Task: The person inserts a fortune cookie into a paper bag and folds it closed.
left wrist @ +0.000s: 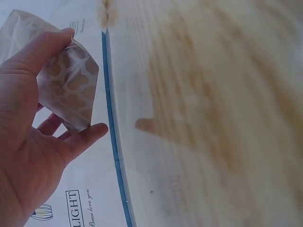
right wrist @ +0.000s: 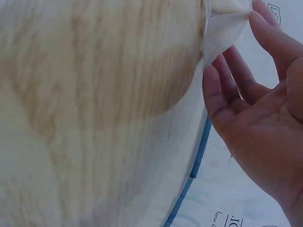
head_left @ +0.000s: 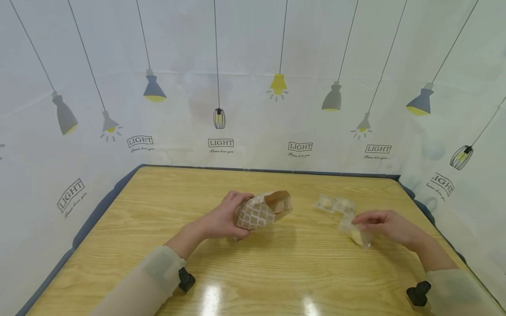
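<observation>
My left hand [head_left: 223, 217] grips a brown paper bag [head_left: 256, 213] with a white lattice print, thumb on the near side and fingers over the back. The bag is tilted, its open mouth facing right. In the left wrist view, the bag's folded lower corner [left wrist: 73, 82] shows between thumb and fingers. Over the right part of the table, my right hand [head_left: 395, 226] pinches the edge of a small clear packet [head_left: 359, 237] with pale yellow contents. The right wrist view shows this packet [right wrist: 225, 30] at the thumb and fingertips, partly cut off by the frame.
More small clear packets [head_left: 326, 202] lie just beyond the right hand on the wooden table [head_left: 253, 272]. A dark edge strip [head_left: 269, 170] runs along the table's back. Behind it hangs a white sheet [head_left: 253, 96] printed with lamps.
</observation>
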Motion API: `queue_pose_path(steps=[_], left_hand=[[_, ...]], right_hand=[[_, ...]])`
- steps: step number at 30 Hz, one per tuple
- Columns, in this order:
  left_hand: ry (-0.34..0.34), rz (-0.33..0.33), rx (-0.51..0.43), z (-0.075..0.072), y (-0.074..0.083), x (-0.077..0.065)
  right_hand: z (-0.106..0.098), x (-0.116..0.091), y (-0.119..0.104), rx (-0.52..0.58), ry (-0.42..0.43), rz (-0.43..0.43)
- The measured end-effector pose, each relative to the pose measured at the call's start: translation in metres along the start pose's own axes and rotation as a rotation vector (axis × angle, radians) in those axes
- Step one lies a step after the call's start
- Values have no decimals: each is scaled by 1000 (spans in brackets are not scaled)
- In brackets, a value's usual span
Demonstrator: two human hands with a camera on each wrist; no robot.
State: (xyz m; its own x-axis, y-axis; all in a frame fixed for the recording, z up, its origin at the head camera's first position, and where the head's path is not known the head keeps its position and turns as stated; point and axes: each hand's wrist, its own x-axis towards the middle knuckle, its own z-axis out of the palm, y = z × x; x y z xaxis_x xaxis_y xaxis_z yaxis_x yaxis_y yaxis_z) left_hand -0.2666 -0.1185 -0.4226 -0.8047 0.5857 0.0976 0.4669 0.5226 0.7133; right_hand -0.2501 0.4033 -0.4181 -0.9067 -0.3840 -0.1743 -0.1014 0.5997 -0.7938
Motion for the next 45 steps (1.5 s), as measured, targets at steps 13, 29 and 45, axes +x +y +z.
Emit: queue_pose_path(steps=[13, 29, 45], left_hand=[[-6, -5, -2, 1, 4, -1], [-7, 13, 3, 2, 2, 0], [-6, -2, 14, 1, 3, -1]], right_hand=[[5, 1, -2, -34, -100, 33], [19, -3, -17, -63, -196, -15], [44, 0, -65, -6, -50, -94]])
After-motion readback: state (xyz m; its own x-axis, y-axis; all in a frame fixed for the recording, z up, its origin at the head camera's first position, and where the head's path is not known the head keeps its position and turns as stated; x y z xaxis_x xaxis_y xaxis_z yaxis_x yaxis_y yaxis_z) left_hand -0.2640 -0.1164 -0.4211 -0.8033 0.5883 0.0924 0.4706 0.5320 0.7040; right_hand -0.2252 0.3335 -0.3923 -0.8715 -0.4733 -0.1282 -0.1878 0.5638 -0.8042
